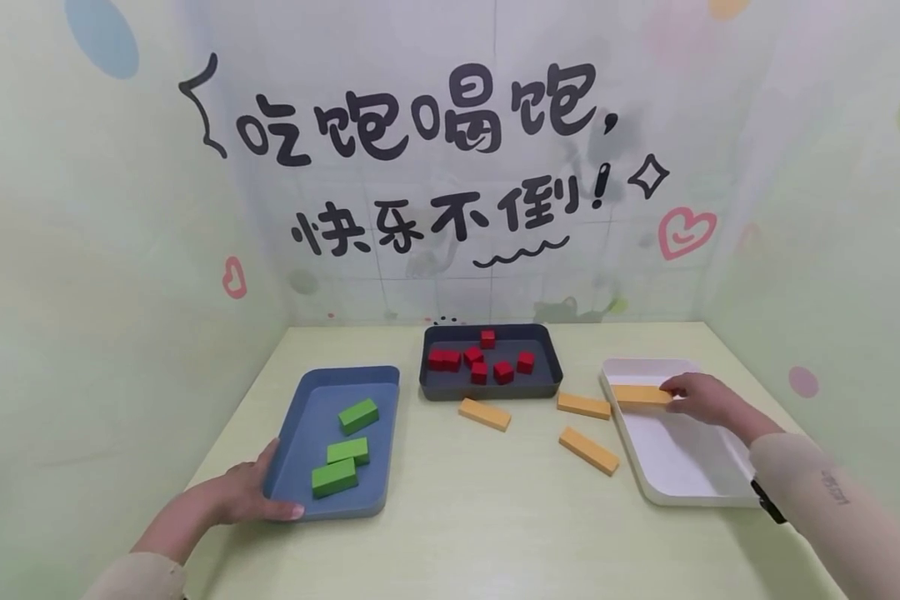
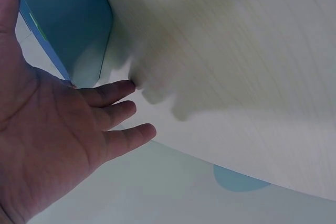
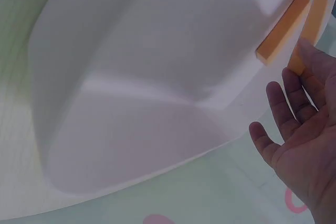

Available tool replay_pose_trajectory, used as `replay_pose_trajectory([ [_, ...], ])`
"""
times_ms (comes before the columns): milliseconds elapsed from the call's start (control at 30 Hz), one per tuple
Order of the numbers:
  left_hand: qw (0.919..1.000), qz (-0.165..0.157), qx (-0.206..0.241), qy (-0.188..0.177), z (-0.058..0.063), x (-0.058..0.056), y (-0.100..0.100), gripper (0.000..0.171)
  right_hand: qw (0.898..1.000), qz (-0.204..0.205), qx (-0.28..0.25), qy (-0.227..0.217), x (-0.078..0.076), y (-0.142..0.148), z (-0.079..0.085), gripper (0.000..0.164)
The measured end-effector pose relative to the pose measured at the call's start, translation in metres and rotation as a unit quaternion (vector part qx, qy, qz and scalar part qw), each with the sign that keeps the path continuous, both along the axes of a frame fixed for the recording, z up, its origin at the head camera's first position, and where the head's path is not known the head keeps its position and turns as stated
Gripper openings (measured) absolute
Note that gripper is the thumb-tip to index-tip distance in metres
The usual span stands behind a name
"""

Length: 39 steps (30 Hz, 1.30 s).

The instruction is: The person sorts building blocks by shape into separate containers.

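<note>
My right hand [image 1: 701, 398] pinches one end of an orange rectangular block [image 1: 641, 396] at the far end of the white tray [image 1: 648, 483]. In the right wrist view, thumb and fingertips meet at the end of this block [image 3: 312, 22], while a second orange block [image 3: 283, 29] lies inside the tray beside it. My left hand [image 1: 243, 492] rests at the near left corner of the blue tray [image 1: 300, 425], thumb along its front rim. Its fingers look straight and spread in the left wrist view. Three green blocks [image 1: 335, 477] lie in the blue tray.
Three more orange blocks [image 1: 588, 451] lie on the table [image 1: 480, 517] between the trays. At the back, a dark grey tray [image 1: 491, 390] holds several red cubes [image 1: 503, 372]. Walls enclose the table at the back, left and right.
</note>
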State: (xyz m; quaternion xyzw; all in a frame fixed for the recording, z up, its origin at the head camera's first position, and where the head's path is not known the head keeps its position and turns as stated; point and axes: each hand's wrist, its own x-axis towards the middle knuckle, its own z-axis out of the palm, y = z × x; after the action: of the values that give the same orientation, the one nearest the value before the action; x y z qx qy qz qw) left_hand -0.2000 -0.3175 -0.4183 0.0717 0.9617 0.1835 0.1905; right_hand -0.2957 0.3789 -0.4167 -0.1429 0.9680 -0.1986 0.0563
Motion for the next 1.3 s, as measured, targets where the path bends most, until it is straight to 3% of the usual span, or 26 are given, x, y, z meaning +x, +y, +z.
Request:
replay_pose_trajectory([
  [100, 1.0000, 0.002, 0.006, 0.001, -0.001, 0.000, 0.000, 0.127, 1.000, 0.007, 0.010, 0.021, -0.001, -0.004, -0.004, 0.034],
  [300, 1.0000, 0.001, 0.008, 0.005, 0.000, 0.000, 0.000, 0.127, 0.998, -0.017, 0.022, 0.062, -0.001, -0.010, -0.005, 0.044],
  [500, 1.0000, -0.002, 0.004, 0.007, 0.003, 0.000, 0.001, 0.127, 0.997, -0.034, 0.005, 0.062, -0.004, -0.027, 0.003, 0.041],
  [633, 0.9999, -0.004, 0.003, 0.009, 0.004, 0.000, 0.002, 0.127, 0.996, -0.028, -0.015, 0.080, -0.003, -0.052, 0.009, 0.041],
  [833, 1.0000, -0.003, 0.003, 0.003, 0.001, 0.001, 0.000, 0.126, 0.994, 0.022, -0.043, 0.094, -0.002, -0.106, 0.013, 0.040],
  [967, 1.0000, -0.003, 0.002, 0.005, -0.002, 0.001, -0.002, 0.126, 0.993, 0.063, -0.062, 0.075, 0.000, -0.148, 0.014, 0.038],
  [1100, 1.0000, -0.001, 0.001, 0.006, -0.002, 0.000, -0.003, 0.127, 0.994, 0.074, -0.070, 0.034, 0.001, -0.186, 0.012, 0.039],
  [1300, 1.0000, -0.003, 0.002, 0.008, -0.002, -0.001, -0.001, 0.126, 0.998, 0.063, -0.011, 0.002, -0.002, -0.224, -0.006, 0.040],
])
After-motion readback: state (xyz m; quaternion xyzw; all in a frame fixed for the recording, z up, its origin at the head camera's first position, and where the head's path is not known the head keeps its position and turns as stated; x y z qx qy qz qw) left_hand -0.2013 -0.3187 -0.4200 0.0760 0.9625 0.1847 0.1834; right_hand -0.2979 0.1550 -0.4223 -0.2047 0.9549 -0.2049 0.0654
